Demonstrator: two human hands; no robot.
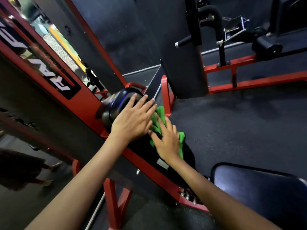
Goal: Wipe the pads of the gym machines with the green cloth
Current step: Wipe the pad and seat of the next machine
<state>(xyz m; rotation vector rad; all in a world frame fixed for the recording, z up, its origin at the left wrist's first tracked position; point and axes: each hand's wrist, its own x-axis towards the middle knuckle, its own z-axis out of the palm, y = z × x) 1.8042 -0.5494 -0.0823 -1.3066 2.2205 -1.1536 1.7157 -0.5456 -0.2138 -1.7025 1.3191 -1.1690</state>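
Both hands work side by side on one machine. Left hand (132, 120) lies flat, fingers straight and spread, on the dark roller pad (116, 105) at the end of the red frame (86, 103); it grips nothing. Right hand (166, 140) presses with extended fingers on the green cloth (158, 117), flattening it against the long black pad (144, 146) that runs along the frame. The cloth lies between the two hands, one edge showing past the left fingertips and another edge beside the right wrist. Motion blur softens the right fingers.

Blue-black seat (259, 188) sits at lower right, near the right forearm. Another red-framed machine (232, 70) with a padded roller (265, 45) stands beyond on the dark rubber floor (232, 122). A mirror panel (25, 100) stands at left.
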